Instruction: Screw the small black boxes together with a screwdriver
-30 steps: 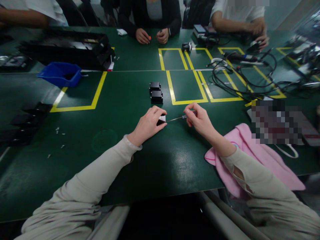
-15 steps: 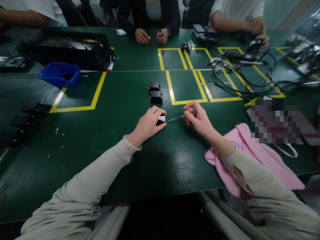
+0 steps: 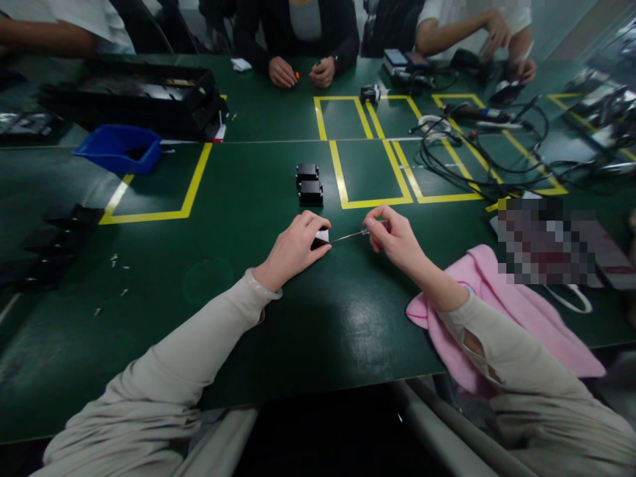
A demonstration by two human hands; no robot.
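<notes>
left hand (image 3: 297,242): grasping black-and-white part (image 3: 323,235), likely bracing it | right hand (image 3: 395,237): grasping screwdriver (image 3: 350,235) near-level, tip at part's edge, seemingly for alignment

Green worktop (image 3: 342,351) with yellow tape outlines (image 3: 377,203). Left: blue bin (image 3: 94,151), just before a long black tray (image 3: 134,119). Right: looped black cables (image 3: 431,163) across the tape; pink cloth (image 3: 521,311) nearer the front edge.

2 ctr boxes (image 3: 311,190), 1 screwdrvr (image 3: 354,234), 1 pnk cloth (image 3: 527,324).
</notes>
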